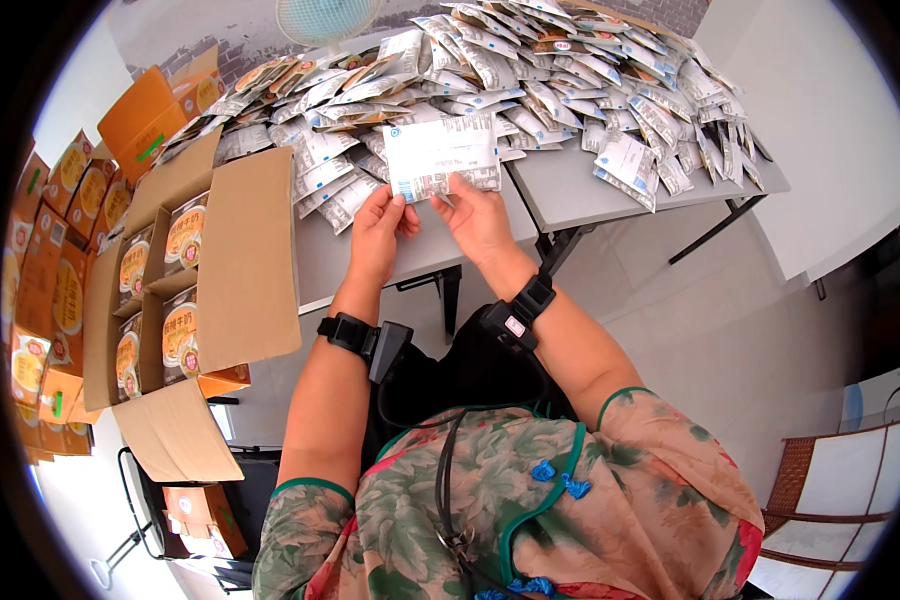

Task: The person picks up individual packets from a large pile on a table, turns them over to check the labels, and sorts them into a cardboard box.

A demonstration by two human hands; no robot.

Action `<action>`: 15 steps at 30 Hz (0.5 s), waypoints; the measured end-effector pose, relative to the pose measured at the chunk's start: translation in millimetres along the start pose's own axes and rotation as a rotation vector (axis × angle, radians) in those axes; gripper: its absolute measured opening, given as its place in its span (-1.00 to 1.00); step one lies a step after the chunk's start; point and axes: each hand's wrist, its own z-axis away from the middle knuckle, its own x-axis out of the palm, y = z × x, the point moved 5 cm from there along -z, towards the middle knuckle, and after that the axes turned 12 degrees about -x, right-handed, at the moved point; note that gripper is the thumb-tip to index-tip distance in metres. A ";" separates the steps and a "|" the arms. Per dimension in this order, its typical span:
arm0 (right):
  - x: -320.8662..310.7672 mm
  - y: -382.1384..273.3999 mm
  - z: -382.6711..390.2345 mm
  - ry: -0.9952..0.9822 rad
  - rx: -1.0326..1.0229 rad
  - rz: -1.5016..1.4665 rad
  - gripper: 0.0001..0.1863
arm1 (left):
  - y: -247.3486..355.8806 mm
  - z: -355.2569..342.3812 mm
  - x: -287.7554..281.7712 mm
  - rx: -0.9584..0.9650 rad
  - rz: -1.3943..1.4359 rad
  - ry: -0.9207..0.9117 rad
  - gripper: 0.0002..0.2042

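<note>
Between my two hands a white printed packet [442, 150] is held up flat, its label side toward me. My left hand [378, 228] pinches its lower left corner with the thumb in front. On the lower edge, right of the middle, my right hand [475, 215] grips it, fingers partly hidden behind. Just beyond lies a big heap of similar packets [570, 80] on the tables. To the left stands an open cardboard box [250, 255] with dividers, holding upright orange-and-white packets [182, 330] in its compartments.
Two grey tables [570, 185] meet in front of me. Stacked orange cartons [50, 270] line the left side, and a small orange box [205, 520] sits lower left. Behind the heap is a fan [325, 20]. A wicker-framed shelf [820, 480] stands at the right.
</note>
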 end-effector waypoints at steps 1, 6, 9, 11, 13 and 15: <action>-0.6 0.1 0.0 0.001 0.008 -0.007 -0.68 | -0.2 0.2 -1.1 0.001 0.000 0.004 -0.84; -4.8 1.8 -2.8 0.001 0.059 -0.069 -0.57 | -0.7 -0.7 -2.8 0.015 0.008 0.007 -0.84; -5.2 3.7 -3.5 -0.002 0.067 -0.076 -0.53 | -0.8 -0.2 -4.4 0.020 0.013 0.026 -0.85; -5.5 3.3 -3.1 -0.007 0.065 -0.065 -0.51 | -0.8 -0.4 -4.8 0.023 0.014 0.027 -0.85; -5.2 2.6 -3.1 -0.013 0.060 -0.058 -0.50 | -1.3 -1.4 -4.7 0.024 0.014 0.020 -0.84; -3.7 1.0 -2.5 -0.017 0.052 -0.058 -0.49 | -1.9 -1.5 -4.6 0.012 0.036 0.032 -0.83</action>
